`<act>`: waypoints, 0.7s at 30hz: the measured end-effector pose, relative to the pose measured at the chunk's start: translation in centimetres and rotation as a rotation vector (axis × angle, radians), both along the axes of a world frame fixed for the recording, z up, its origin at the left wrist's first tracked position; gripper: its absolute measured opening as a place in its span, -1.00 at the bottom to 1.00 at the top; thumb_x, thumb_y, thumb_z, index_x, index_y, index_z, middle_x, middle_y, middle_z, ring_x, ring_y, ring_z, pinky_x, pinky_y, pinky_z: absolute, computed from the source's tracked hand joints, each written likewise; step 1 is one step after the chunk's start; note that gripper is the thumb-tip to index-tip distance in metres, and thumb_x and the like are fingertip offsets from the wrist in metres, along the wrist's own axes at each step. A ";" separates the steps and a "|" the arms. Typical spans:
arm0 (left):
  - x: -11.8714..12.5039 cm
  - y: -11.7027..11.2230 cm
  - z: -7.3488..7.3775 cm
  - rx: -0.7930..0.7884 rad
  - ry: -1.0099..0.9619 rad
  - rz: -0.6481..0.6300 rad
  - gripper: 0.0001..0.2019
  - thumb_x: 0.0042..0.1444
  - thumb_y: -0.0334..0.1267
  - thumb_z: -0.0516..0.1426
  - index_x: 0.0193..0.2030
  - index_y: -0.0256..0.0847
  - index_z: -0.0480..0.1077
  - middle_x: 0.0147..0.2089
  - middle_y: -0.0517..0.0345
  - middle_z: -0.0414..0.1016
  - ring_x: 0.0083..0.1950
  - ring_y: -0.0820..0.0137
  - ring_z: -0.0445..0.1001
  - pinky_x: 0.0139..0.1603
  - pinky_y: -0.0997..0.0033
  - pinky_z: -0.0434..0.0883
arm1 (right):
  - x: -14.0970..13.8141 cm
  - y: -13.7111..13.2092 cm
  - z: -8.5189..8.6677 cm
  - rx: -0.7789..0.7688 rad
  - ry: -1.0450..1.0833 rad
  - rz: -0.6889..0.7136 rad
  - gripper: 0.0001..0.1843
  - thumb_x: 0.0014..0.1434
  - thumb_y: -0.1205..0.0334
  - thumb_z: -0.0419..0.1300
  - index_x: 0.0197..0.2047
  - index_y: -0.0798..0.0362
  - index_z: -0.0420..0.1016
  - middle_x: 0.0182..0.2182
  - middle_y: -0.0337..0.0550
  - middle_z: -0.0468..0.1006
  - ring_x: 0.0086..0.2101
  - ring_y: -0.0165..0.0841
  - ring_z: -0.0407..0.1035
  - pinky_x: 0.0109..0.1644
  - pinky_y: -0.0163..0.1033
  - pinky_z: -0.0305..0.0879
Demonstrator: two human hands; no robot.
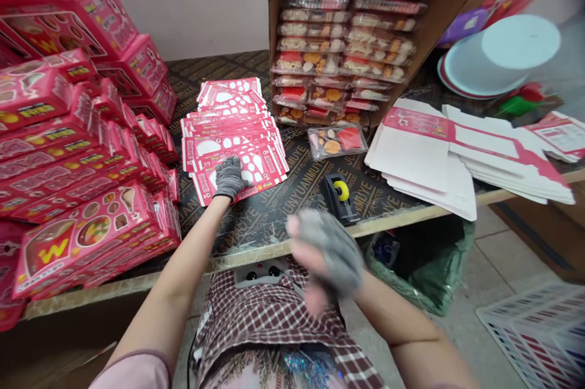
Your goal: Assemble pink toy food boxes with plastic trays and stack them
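Note:
In a grey fingerless glove, my left hand (231, 178) lies on the nearest of the pink printed box sheets (208, 146). These flat sheets have white-looking cut-out windows and are fanned in an overlapping pile. Its fingers are stretched out over the top sheet. My right hand (326, 252), gloved the same way, hovers before the table's front edge and is smeared by motion. I cannot make out whether it holds anything. The black tape dispenser (339, 200) with a yellow roll is the nearest thing to it. Behind that lies one clear pack of toy food pieces (336, 140).
Finished pink boxes (86, 224) are stacked high at left. An upright brown carton (436, 23) holds many clear packs (315, 60). White-backed pink card sheets (414, 151) lie at right, near pale blue round lids (484, 63). A green bag-lined bin (420, 279) stands below the edge.

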State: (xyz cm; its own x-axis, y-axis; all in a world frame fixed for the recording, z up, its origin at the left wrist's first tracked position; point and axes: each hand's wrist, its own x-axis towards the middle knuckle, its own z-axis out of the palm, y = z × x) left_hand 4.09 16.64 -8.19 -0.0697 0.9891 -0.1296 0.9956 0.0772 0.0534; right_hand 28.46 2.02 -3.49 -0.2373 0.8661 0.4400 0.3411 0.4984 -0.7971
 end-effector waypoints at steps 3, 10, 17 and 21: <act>-0.2 -0.6 -0.1 -0.005 -0.014 0.015 0.05 -0.08 0.05 0.34 0.44 -0.43 -0.01 0.43 -0.45 0.14 0.44 -0.09 0.15 0.41 0.01 0.11 | -2.6 5.4 -3.2 -0.102 0.021 -0.041 -0.56 0.15 -0.05 0.32 0.01 0.01 0.58 0.02 0.04 0.59 0.06 -0.09 0.44 0.25 0.11 0.33; -0.2 -0.1 0.8 -0.014 0.007 0.015 0.00 -0.16 0.07 0.38 0.34 -0.44 0.15 0.42 -0.52 0.12 0.43 -0.20 0.13 0.40 -0.10 0.07 | -5.5 16.0 -9.1 -0.465 -0.019 -0.233 -0.51 -0.02 0.18 0.40 0.02 0.07 0.57 -0.19 -0.05 0.61 -0.12 -0.16 0.43 0.11 0.05 0.39; -1.1 -2.4 0.2 0.074 -0.173 0.025 -0.54 0.06 -0.13 0.20 0.10 -0.23 0.34 0.08 -0.13 0.53 0.11 0.11 0.49 0.12 0.23 0.35 | -5.6 17.5 -9.8 -0.500 -0.018 -0.305 -0.39 -0.10 0.25 0.36 0.09 0.08 0.51 -0.36 -0.24 0.48 -0.33 -0.31 0.32 -0.03 -0.12 0.39; -2.1 -3.2 0.1 0.164 -0.325 0.106 -0.60 0.11 -0.11 0.14 0.08 -0.18 0.31 -0.01 0.02 0.56 -0.03 0.23 0.54 -0.02 0.32 0.41 | -4.7 15.2 -10.3 -0.487 0.078 -0.236 -0.28 -0.13 0.30 0.34 0.17 0.09 0.47 -0.37 -0.26 0.47 -0.38 -0.35 0.30 -0.15 -0.19 0.41</act>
